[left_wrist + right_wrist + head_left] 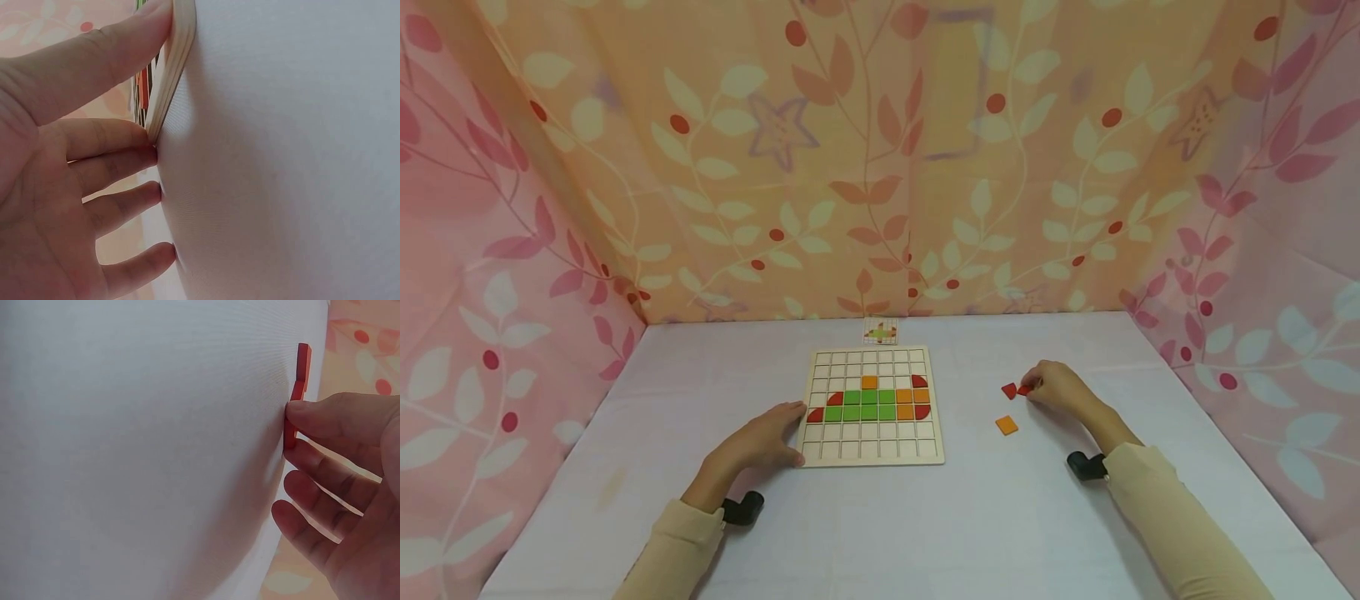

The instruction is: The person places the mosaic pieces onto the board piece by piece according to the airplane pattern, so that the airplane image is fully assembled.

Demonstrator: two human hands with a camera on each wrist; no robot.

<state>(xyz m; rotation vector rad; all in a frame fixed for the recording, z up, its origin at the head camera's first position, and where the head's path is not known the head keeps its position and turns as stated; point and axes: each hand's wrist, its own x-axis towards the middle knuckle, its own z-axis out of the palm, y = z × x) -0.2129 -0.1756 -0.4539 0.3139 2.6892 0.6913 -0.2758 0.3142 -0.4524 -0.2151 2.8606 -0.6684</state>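
Observation:
A wooden grid board (pixel 871 452) lies on the table with green, orange and red tiles set in its squares. My left hand (pixel 765 437) is at the board's left edge, its thumb at the near corner and its fairly straight fingertips along the side. To the right of the board, my right hand (pixel 1057 388) pinches a small red tile (pixel 290 428) between thumb and forefinger, low over the tabletop. Another red tile (pixel 1008 391) lies just left of those fingertips. Nearer to me is an orange square tile (pixel 1007 426).
A small pattern card (pixel 880 331) lies behind the board, showing a colored figure on a grid. White cloth (pixel 970 533) covers the table. Patterned curtains (pixel 880 167) stand along its back and sides. Each wrist carries a black camera mount (pixel 743 508).

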